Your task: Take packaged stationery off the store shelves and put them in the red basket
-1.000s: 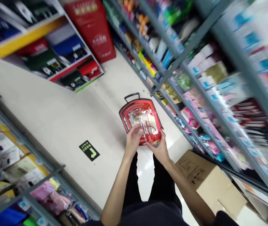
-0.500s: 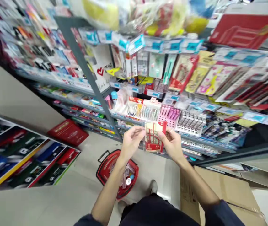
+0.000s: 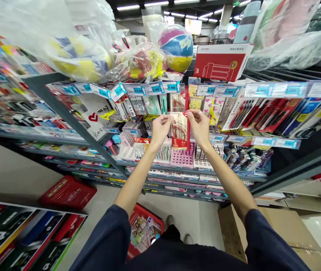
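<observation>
A flat red-and-cream packet [image 3: 179,131] is held up between the hands, in front of the shelf tags. Its upper left edge is pinched by the left hand [image 3: 160,130], thumb and finger closed together; its upper right corner is gripped likewise by the right hand [image 3: 200,126]. Judged light, fairly stiff card with a slick, clear front (sleeve or blister, cannot be told), so likely slippery but not very fragile, though creasing is possible. Best taken by the side edges or top corners, as is done here.

Writing: what looks like a "4" is printed on the packet's red lower band; the rest is too small to be read. "7.50" can be read on a price tag [image 3: 171,87] just above the hands. A heart and handwritten characters are shown on a white card [image 3: 95,118] left of the hands. Small pale lettering is carried by a red box [image 3: 221,64] above the right hand, not legible. A red basket [image 3: 160,222] is seen on the floor, below the hands.
</observation>
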The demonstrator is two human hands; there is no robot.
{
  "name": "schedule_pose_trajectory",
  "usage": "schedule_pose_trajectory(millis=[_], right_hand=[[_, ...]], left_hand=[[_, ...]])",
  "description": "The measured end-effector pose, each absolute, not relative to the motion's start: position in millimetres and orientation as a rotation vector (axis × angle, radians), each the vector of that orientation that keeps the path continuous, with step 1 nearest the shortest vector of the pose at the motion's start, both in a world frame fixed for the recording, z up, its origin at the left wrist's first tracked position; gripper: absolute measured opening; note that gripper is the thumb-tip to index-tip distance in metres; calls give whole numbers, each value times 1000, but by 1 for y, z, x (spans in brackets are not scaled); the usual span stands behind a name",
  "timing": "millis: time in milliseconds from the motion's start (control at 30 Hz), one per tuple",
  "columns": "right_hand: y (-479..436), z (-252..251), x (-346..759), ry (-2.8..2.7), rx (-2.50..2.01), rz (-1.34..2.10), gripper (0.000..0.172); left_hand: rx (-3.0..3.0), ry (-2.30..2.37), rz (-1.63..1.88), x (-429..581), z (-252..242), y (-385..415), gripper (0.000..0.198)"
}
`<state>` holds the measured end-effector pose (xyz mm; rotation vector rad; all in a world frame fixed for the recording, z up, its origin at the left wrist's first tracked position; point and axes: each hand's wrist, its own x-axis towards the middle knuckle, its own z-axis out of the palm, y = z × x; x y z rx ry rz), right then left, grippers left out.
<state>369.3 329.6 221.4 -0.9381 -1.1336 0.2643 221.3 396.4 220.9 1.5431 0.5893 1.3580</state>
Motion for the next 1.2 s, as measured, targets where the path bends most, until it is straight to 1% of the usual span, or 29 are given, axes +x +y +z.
schedule_pose_trajectory(millis=[167,333,433,533,700,1033,1200], right_hand=[[372,232,367,-1145,-971,150,33],[402,241,370,-1110,-1036,69,47],[413,243,373,-1090,-1042,13,51],[414,243,372,-1075,-1040,2,51],[414,243,372,-1072,-1060,23,51],[432,260,375,-1083,-1003,-19,43],[435,264,374,-1046,-1038,-44,40]], left_hand=[[1530,470,1329,227,228,444,35],[1560,397,1351,234,237,475,40],[1582,354,1378,242,241,485,43],[1597,324,1397,243,243,487,43],[1601,331,1340,243,246,491,38],[1503,259,1490,263,254,491,37],[1447,264,1510,271,258,496,33]])
